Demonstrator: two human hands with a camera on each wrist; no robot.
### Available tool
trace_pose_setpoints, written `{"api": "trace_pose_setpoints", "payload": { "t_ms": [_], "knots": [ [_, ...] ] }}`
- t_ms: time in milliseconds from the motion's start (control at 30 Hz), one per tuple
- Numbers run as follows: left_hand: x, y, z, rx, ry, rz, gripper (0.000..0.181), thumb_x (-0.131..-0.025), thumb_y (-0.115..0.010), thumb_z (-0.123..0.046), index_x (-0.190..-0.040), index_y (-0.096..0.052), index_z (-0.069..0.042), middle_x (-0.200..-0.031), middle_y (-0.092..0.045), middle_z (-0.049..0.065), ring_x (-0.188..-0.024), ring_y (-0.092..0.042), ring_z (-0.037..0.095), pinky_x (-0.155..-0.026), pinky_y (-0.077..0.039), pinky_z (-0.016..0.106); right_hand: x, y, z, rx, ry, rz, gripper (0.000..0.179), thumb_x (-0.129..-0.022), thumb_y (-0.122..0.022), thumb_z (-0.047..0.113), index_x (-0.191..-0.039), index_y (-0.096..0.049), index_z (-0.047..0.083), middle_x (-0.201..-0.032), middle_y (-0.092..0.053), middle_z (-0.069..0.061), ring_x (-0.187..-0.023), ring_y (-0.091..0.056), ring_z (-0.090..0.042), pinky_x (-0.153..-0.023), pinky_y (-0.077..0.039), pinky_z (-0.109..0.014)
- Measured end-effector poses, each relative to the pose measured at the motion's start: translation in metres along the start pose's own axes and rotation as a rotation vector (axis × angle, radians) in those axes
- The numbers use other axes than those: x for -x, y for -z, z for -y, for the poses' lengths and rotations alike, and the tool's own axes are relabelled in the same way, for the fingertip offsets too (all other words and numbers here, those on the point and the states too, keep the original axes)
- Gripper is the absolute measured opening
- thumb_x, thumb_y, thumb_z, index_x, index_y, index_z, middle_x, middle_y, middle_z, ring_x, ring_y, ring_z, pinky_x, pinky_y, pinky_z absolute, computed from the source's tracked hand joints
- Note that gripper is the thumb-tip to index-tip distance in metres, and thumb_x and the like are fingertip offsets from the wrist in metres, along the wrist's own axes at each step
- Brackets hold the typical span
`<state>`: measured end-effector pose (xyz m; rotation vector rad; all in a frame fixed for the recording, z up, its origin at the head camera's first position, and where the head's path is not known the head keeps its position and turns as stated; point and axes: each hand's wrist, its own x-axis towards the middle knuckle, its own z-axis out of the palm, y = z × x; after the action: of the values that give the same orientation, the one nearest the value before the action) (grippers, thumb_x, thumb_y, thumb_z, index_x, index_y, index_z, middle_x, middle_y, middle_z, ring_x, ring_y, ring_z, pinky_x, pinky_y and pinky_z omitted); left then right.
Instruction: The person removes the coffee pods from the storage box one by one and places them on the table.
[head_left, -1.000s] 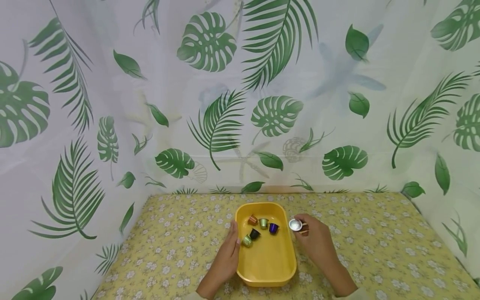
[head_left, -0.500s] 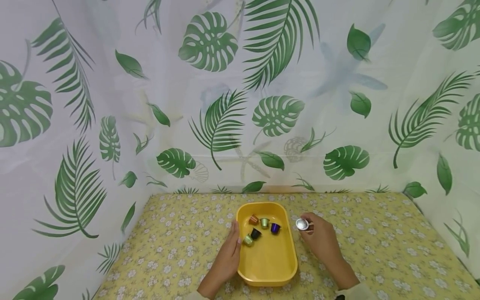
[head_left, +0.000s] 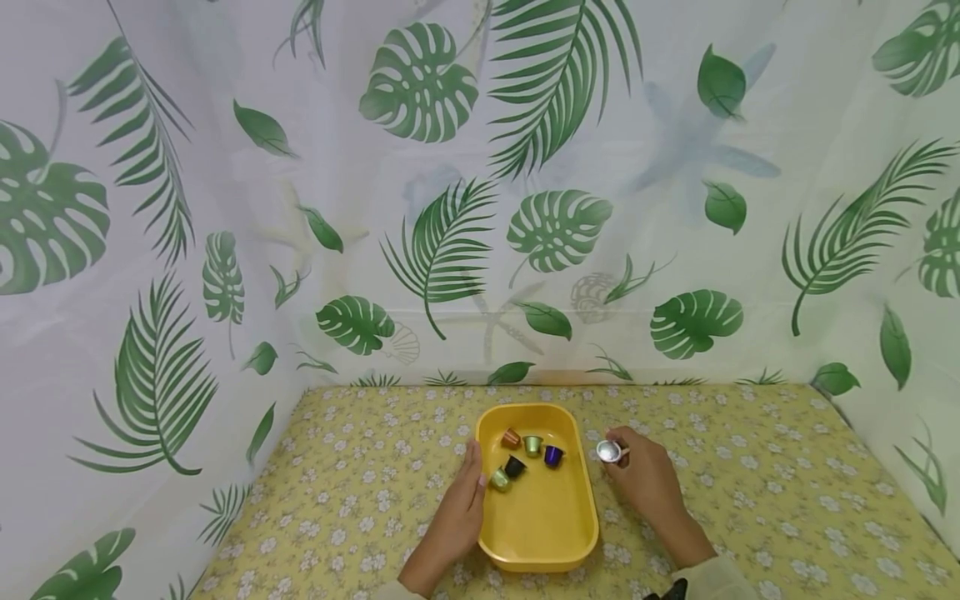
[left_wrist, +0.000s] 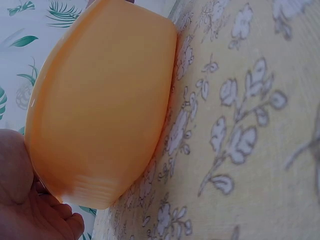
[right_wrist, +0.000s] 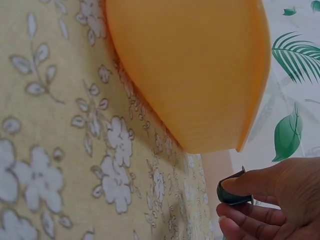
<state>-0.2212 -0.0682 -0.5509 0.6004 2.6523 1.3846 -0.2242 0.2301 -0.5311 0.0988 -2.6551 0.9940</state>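
A dark green coffee capsule [right_wrist: 233,190] is pinched between the thumb and fingers of my right hand [head_left: 647,473], just right of the yellow tray [head_left: 536,533]. In the head view the silver lid of that capsule faces up toward me. My left hand [head_left: 459,507] holds the tray's left side, thumb at the rim and fingers along the outer wall. Inside lie an orange-brown capsule [head_left: 511,438], a light green capsule [head_left: 532,446], a purple-blue capsule [head_left: 553,456], a black capsule [head_left: 514,467] and another light green capsule [head_left: 500,479].
The tray stands on a table with a yellow floral cloth [head_left: 360,500]. Behind and at both sides hangs a white leaf-print curtain [head_left: 465,325], meeting the table's back edge.
My right hand has drawn slightly right, away from the tray, with the capsule still pinched. The left hand and the capsules in the tray stay put; the head view shifts slightly.
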Motion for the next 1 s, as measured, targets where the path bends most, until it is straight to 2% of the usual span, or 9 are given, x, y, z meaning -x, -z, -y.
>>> {"api": "trace_pose_setpoints", "payload": {
  "t_ms": [267,600,1000],
  "knots": [
    [-0.001,0.000,-0.001,-0.003,-0.011,-0.008,0.055,-0.114,-0.025,-0.020,-0.162,-0.003,-0.004,-0.168,0.004,0.010,-0.155,-0.004,0.029,-0.124,-0.011,0.053,-0.003,-0.006,-0.007,-0.007,-0.010,0.012,0.036,-0.086,-0.079,0.000,-0.120,-0.065,-0.004,-0.102,-0.071,-0.017,-0.078,-0.068,-0.024,-0.063,-0.059,-0.039],
    [0.000,0.001,0.000,-0.007,-0.010,-0.008,0.055,-0.114,-0.025,-0.021,-0.162,-0.003,-0.004,-0.168,0.003,0.011,-0.155,-0.005,0.031,-0.124,-0.012,0.053,-0.003,-0.012,-0.014,0.012,0.031,0.010,0.025,-0.086,-0.079,0.001,-0.108,-0.067,-0.001,-0.090,-0.069,-0.011,-0.069,-0.064,-0.017,-0.058,-0.054,-0.035],
    [-0.001,0.000,0.001,-0.008,-0.011,-0.010,0.055,-0.114,-0.025,-0.020,-0.162,-0.003,-0.004,-0.168,0.005,0.007,-0.155,-0.004,0.029,-0.124,-0.011,0.052,-0.001,-0.016,-0.015,-0.005,-0.004,0.044,0.026,-0.087,-0.078,0.002,-0.111,-0.067,-0.002,-0.099,-0.072,-0.015,-0.075,-0.066,-0.020,-0.062,-0.056,-0.038]
  ]
}}
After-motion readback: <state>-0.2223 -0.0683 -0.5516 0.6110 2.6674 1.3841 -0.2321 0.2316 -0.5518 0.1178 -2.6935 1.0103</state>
